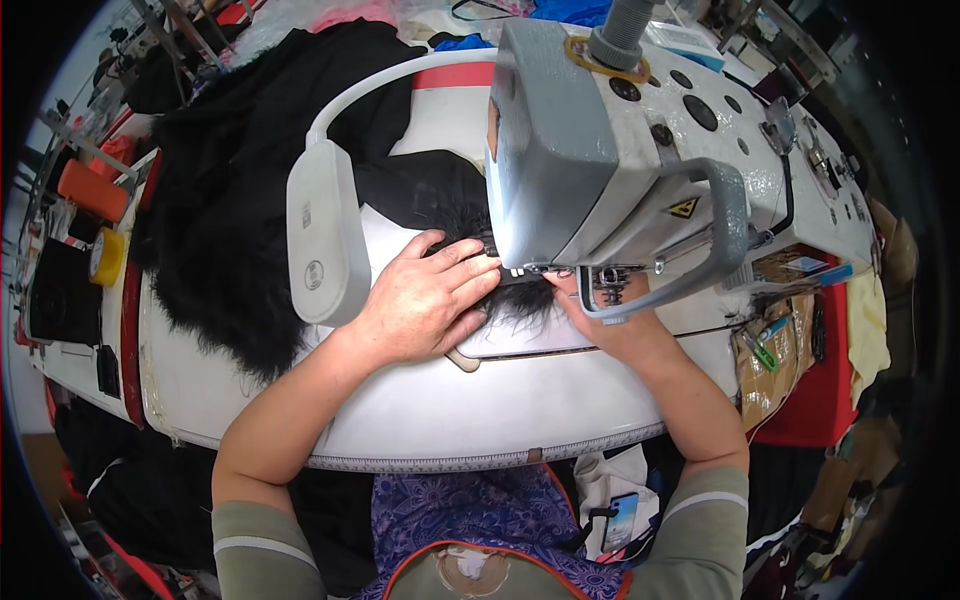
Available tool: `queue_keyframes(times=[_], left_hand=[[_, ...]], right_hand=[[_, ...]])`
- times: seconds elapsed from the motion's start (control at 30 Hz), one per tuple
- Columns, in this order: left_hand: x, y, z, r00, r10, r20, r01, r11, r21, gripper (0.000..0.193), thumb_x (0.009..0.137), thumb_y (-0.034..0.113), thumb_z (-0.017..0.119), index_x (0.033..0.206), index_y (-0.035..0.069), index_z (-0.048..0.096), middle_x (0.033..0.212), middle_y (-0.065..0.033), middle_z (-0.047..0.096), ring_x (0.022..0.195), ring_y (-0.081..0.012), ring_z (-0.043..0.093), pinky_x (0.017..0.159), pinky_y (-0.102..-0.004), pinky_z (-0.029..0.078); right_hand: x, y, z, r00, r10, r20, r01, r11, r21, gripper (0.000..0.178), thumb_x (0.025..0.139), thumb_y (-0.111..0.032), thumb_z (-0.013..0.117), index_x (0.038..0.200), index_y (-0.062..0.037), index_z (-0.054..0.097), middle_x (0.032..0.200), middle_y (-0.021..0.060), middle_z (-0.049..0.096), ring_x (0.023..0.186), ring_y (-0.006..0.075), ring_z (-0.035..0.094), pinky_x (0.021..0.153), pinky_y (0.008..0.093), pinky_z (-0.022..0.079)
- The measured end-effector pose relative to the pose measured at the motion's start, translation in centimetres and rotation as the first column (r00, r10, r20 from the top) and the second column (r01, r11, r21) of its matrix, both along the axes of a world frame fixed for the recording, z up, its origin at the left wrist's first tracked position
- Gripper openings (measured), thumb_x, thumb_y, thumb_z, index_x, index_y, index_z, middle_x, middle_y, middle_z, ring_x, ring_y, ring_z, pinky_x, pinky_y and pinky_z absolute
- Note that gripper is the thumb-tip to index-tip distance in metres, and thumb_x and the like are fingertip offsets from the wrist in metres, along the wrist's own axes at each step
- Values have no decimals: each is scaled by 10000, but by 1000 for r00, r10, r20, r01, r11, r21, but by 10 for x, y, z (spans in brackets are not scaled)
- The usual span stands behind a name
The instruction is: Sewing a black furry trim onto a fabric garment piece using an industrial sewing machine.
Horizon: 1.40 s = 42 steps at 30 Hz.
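Observation:
Black fabric with long fur edging (225,290) lies over the left of the white sewing table and runs under the head of a grey-and-white sewing machine (560,150). My left hand (425,305) rests flat on the strip of it left of the needle area, fingers stretched towards the machine. On the other side, my right hand (615,325) reaches in under the machine head, close to the fur. A grey guard bar and the machine hide most of its fingers, so their grip is unclear. The needle itself is hidden.
A white lamp (325,235) on a curved arm hangs just left of my left hand. Along the table's front edge runs a measuring tape (430,464). Yellow tape (105,257) stands far left; green-handled snips (762,352) lie at the right on brown wrapping.

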State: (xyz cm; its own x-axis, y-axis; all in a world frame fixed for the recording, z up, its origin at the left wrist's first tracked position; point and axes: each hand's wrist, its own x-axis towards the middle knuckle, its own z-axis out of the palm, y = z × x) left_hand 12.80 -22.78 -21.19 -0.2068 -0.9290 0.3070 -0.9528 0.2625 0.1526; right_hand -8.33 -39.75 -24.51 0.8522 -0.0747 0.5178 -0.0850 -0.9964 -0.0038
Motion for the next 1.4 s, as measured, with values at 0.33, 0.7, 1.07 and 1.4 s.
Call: queue_keyframes(times=[0.33, 0.7, 1.07, 1.4], left_hand=[[5, -4, 1, 999, -35, 35, 40, 991, -124, 304, 764, 199, 690, 1035, 69, 641, 1101, -50, 626, 1204, -259, 522, 1045, -471, 381], [-6, -2, -9, 987, -153, 58, 162, 963, -213, 241, 761, 160, 661, 964, 31, 675, 993, -85, 661, 1137, -260, 561, 1071, -425, 396], [-1, 7, -14, 983, -10, 182, 67, 949, -307, 159, 722, 149, 614, 861, 76, 638, 832, -21, 614, 903, -195, 625, 809, -351, 465], [-4, 5, -9, 979, 66, 194, -6, 957, -291, 168, 724, 146, 613, 873, 72, 638, 826, -20, 596, 879, -171, 607, 744, -320, 441]], right_hand=[[1, 1, 9, 996, -38, -82, 41, 998, 39, 144, 744, -140, 753, 868, -101, 691, 912, 21, 664, 875, 259, 628, 795, 430, 483], [-3, 5, 4, 976, 165, -145, -132, 968, 212, 270, 743, -131, 730, 1008, -122, 677, 1022, 30, 687, 911, 197, 659, 782, 376, 524], [-3, 8, 0, 993, 43, -114, -30, 993, 114, 278, 733, -89, 722, 1003, -113, 660, 968, 27, 679, 873, 211, 642, 733, 386, 505], [1, 10, 0, 991, 86, -100, -84, 996, 21, 296, 741, -131, 715, 1031, -134, 657, 909, -14, 674, 878, 146, 653, 660, 330, 489]])
